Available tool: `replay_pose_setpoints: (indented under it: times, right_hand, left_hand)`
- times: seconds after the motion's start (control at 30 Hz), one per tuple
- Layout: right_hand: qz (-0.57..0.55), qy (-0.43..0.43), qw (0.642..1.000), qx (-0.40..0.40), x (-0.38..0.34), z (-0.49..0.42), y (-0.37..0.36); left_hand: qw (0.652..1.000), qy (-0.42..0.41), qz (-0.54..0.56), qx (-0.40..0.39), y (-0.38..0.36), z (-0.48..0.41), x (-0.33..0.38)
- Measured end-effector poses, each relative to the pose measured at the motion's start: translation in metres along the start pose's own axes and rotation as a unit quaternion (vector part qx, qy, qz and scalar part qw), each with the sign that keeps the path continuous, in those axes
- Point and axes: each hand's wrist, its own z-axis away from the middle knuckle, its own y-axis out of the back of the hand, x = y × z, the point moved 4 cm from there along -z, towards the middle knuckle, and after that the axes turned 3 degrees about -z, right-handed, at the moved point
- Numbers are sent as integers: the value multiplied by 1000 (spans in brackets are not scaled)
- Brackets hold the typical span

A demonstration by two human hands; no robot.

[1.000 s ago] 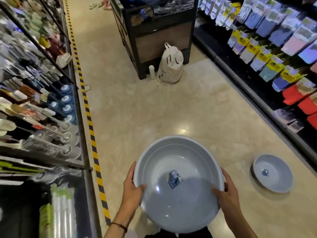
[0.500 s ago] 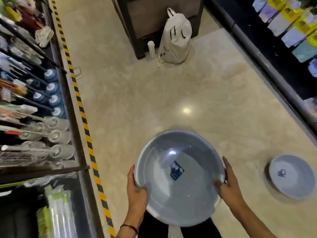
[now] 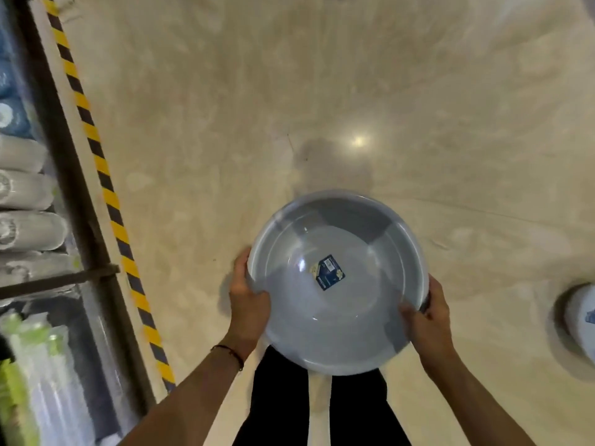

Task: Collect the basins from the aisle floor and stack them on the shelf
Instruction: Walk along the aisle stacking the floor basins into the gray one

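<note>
A large grey-blue basin (image 3: 338,329) with a dark blue label inside hangs above the floor in front of my legs. My left hand (image 3: 248,300) grips its left rim and my right hand (image 3: 428,317) grips its right rim, thumbs inside. A second, smaller basin (image 3: 581,320) lies on the floor at the right edge, partly cut off by the frame.
A shelf unit (image 3: 80,220) with packaged goods runs along the left. A yellow-and-black striped tape line (image 3: 111,197) marks the floor beside it. The beige tiled aisle floor (image 3: 322,91) stretches ahead. My dark trouser legs (image 3: 280,403) show below the basin.
The view has tilted further down, so the bag, display stand and right-hand shelves have left the frame. The basin stays in both hands and the floor basin has slid to the right edge.
</note>
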Motion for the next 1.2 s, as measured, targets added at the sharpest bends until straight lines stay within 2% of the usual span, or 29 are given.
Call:
replay_pose_setpoints:
  times: [0.1,0.27,0.53,0.8,1.0,1.2]
  right_hand:
    - [6,-2,1000,16,40,-40,-19]
    - [13,-6,1000,10,106,-97,-42]
    - [16,20,1000,8,180,-171,-71]
    - [44,64,997,11,215,-201,-82]
    - [47,66,997,15,228,-210,-85]
    - [40,81,996,21,232,-211,-91]
  left_hand:
    - [1000,14,-22,4,-26,-41,-47]
    - [999,-28,-24,-21,-59,-86,-110]
    - [996,-62,-24,-62,-94,-135,-172]
    - [993,-74,-75,-55,-104,-162,-212]
    - [991,-74,-103,-41,-108,-171,-228]
    - [990,-72,-108,-58,-112,-175,-234]
